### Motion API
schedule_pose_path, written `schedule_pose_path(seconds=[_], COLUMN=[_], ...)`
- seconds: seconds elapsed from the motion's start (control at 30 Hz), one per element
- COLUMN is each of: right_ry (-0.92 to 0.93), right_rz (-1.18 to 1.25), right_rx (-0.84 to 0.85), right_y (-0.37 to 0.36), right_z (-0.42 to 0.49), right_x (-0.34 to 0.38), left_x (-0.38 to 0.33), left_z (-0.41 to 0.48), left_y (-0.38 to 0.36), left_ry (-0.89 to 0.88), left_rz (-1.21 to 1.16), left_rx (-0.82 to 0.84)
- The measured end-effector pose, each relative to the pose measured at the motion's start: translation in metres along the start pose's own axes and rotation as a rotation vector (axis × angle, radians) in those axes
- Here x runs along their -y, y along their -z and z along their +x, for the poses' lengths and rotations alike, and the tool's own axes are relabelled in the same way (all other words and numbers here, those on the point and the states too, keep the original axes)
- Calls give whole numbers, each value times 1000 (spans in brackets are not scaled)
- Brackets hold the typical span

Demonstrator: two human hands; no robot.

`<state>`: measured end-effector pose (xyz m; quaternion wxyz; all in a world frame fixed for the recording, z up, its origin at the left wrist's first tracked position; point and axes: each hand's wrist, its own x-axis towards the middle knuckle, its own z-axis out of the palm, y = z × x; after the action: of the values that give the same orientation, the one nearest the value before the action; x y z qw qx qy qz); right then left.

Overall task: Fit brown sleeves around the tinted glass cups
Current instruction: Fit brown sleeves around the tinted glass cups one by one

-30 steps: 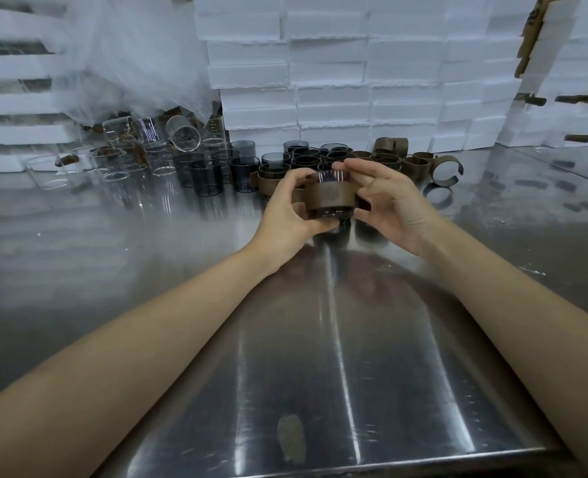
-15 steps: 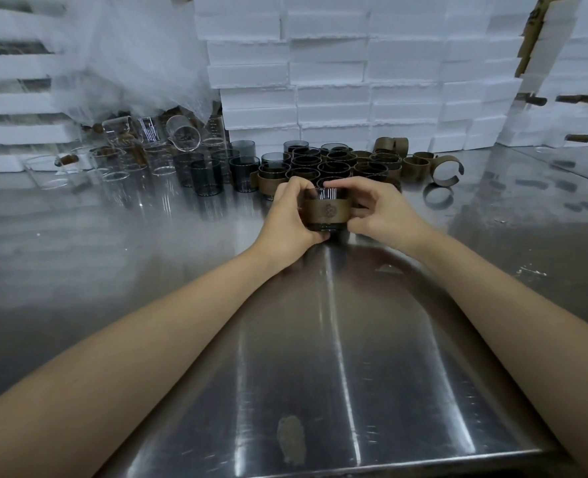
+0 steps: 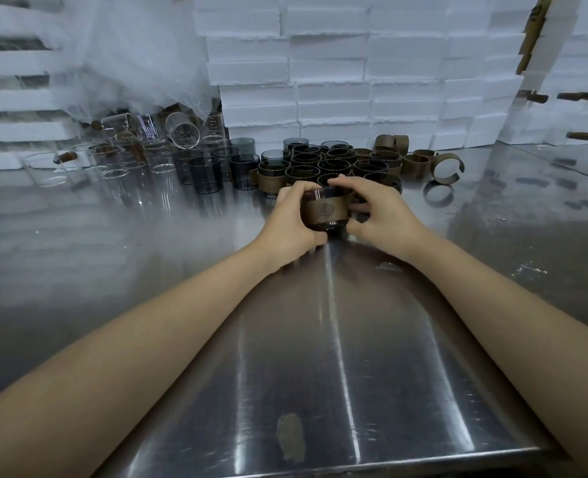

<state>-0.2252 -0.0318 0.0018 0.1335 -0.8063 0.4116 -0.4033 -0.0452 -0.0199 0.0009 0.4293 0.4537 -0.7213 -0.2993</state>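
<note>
Lowered to the steel table since 1 s ago: tinted round glass cup wearing a brown curved sleeve.
Left hand and right hand grip it, just beside the far sleeved cups.

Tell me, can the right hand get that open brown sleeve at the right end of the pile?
Probably yes. Only bare steel table lies between the right hand and the open brown sleeve. But that hand grips the sleeved cup together with the left hand, so it must let go first.
</note>
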Motion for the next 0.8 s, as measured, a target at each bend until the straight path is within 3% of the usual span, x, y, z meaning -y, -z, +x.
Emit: schedule_pose_path(seconds=[0.3,0.43,0.5,0.6,0.73,0.8], right_ry=[94,109,25,-251,-637,-735], right_rz=[-202,-190,-175,-160,-270,-342], right_rx=[25,-199,-407,-656,-544,-480], right_y=[4,11,21,40,54,54], right_z=[0,2,3,-1,-9,-6], right_x=[2,8,3,-17,-59,-70], left_x=[1,-1,-1,-1,-2,-2], left_z=[1,0,0,0,-1,-1], left_y=[-4,-4,-4,-3,-3,-3], left_ry=[-10,-13,10,37,-5,-52], left_rz=[88,122,115,82,105,130], left_rx=[76,27,5,-27,-49,-86])
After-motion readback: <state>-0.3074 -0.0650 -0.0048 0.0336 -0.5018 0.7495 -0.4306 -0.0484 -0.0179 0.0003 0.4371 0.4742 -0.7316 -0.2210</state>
